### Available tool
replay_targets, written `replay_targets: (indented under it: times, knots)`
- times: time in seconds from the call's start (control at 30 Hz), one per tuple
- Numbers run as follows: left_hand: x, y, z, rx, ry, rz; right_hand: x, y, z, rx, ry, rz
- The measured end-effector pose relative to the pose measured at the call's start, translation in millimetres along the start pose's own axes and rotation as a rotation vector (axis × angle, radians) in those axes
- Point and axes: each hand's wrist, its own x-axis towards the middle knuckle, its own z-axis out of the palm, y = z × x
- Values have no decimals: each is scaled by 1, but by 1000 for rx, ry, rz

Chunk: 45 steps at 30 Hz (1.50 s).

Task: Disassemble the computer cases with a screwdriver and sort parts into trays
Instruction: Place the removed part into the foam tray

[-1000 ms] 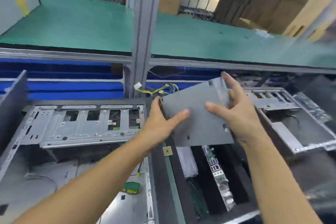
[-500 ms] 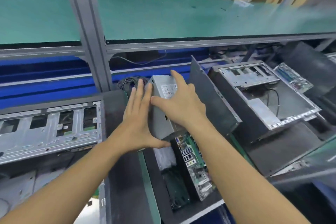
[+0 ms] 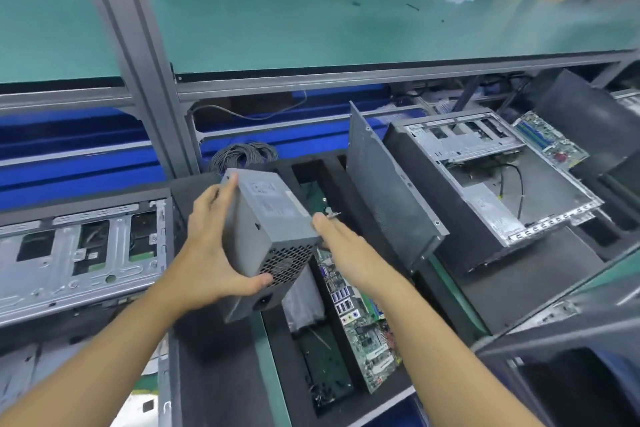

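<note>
A grey power supply box (image 3: 268,218) with a perforated vent end is tilted above the black foam tray (image 3: 214,367). My left hand (image 3: 211,253) grips its left side, thumb under the vent end. My right hand (image 3: 346,248) lies flat with fingers stretched out, its fingertips at the box's lower right edge. A grey side panel (image 3: 391,194) stands on edge in a tray slot just right of the box. A motherboard (image 3: 360,315) stands upright in another slot below my right hand. Open computer cases lie at the left (image 3: 86,250) and at the right (image 3: 485,177).
A coil of grey cables (image 3: 244,154) lies behind the tray. A second motherboard (image 3: 550,135) rests at the far right. A green shelf (image 3: 346,21) on a grey frame post (image 3: 138,62) overhangs the work area. Cardboard boxes stand behind.
The grey panel my hands held a second ago now stands in the tray slot. Both hands went to the power supply, and it is now lifted and tilted toward me.
</note>
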Motion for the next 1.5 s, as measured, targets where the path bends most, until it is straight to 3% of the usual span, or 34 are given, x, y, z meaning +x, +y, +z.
replay_targets:
  times: [0.07,0.1,0.23,0.4,0.9,1.07,1.17,1.37,1.5]
  knots:
    - [-5,-6,3,13,-1,-48,1,18,4,69,32,71]
    - [-7,-9,5,-16,21,-82,2,28,4,-18,90,70]
    - [-11,-15,8,-133,113,-140,-9,67,32,-831,185,110]
    - [-11,-11,10,-150,105,-129,0,85,54,-1070,293,19]
    - [-19,-8,17,-241,75,-129,-5,104,-14,-1088,630,65]
    - [-17,-9,23,-268,57,-116,-9,119,-24,-1076,575,-36]
    - [-16,-8,26,-275,39,-121,-8,125,-39,-928,494,-94]
    - [-15,-6,30,-264,24,-132,-10,121,-54,-684,467,-78]
    - [-16,-6,32,-257,23,-121,-11,113,-57,-643,484,-61]
